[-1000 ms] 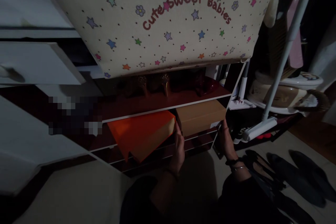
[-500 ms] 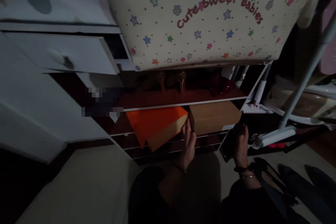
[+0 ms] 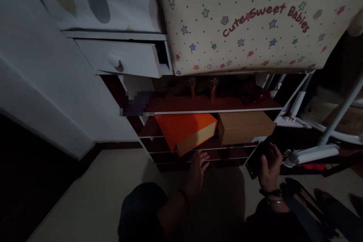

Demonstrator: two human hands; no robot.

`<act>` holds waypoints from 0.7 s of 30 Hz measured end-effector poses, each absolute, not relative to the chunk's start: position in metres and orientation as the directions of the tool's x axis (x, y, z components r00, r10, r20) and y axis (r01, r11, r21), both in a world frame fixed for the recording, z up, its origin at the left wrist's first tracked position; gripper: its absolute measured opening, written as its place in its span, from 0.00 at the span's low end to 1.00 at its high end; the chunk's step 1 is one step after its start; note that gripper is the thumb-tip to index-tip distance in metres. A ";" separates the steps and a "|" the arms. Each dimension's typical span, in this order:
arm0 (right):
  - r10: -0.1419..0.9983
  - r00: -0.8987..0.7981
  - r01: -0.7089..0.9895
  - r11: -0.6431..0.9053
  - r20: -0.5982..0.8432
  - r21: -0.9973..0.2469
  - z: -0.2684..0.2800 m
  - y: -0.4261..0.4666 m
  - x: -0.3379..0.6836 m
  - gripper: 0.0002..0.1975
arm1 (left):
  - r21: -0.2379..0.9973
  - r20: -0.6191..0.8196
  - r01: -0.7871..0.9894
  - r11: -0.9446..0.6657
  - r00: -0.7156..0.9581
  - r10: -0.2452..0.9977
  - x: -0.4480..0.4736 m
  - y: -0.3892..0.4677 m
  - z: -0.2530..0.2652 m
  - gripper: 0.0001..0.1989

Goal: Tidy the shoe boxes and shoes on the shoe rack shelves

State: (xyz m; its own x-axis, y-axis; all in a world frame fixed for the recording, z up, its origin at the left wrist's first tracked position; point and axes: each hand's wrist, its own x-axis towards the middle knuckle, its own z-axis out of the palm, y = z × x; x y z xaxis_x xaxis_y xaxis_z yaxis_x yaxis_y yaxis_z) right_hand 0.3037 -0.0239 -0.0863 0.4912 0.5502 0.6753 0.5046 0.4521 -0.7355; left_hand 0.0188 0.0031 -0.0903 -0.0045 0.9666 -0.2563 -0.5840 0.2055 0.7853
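Observation:
My left hand [image 3: 197, 171] is held below the front of an orange box [image 3: 187, 126], its fingers apart and nothing in them. The orange box lies askew on a dark red shelf [image 3: 181, 104] unit, one corner jutting past the shelf edge. Beside it sits a brown cardboard box [image 3: 246, 126]. To the right, my right hand [image 3: 271, 168] is curled, thumb and fingers about something dark by the rack's lower right corner. Poor light hides what that is. A flat black thing [image 3: 254, 162] stands next to those fingers.
High-heeled shoes [image 3: 213, 87] stand on the upper shelf. Above hang a star-patterned cloth cover [image 3: 241, 53] and a part-open white drawer [image 3: 121, 58]. A pale broom-like tool [image 3: 314, 155] leans at the right. Dark shoes [image 3: 300, 196] lie on the floor.
My left hand has come away from the gap between the two boxes, down and towards me. My right hand's fingers have curled. The view has shifted left.

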 end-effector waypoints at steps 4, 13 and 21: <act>0.510 0.339 0.661 0.470 0.791 -0.586 -0.080 -0.028 0.285 0.37 | 0.672 -0.254 -0.711 0.208 0.043 0.966 -0.026 0.005 -0.100 0.14; 0.480 -0.082 0.715 0.639 0.873 -0.284 -0.047 -0.034 0.181 0.45 | 0.498 -0.246 -0.848 0.181 0.062 0.967 -0.073 0.018 -0.098 0.14; 0.531 -0.514 0.748 0.662 0.674 0.049 -0.012 0.014 0.106 0.43 | 0.471 -0.255 -0.865 0.171 0.052 0.966 -0.087 0.020 -0.087 0.11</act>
